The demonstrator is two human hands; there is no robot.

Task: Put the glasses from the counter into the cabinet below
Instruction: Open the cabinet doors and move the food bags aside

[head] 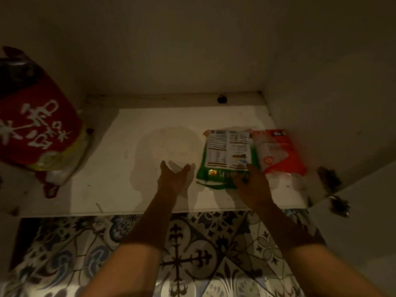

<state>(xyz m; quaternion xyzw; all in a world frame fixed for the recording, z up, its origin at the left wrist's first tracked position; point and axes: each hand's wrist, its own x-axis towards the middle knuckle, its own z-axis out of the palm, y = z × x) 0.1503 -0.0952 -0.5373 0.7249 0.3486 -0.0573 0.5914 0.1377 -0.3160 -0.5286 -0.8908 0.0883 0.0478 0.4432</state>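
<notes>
I am looking into the dim cabinet below the counter, at its white floor panel [132,168]. My left hand [172,179] reaches in over the middle of the panel. Its thumb and fingers curve around a faint clear glass [175,167], which is hard to make out in the low light. My right hand [250,183] lies on the lower right corner of a green food packet [225,155], with its fingers closed over the edge. No other glass and no counter is in view.
A large red sack with white characters [36,125] leans in the cabinet's left part. A red-and-white packet [276,151] lies right of the green one, against the right wall [321,103]. Patterned floor tiles [188,254] lie in front.
</notes>
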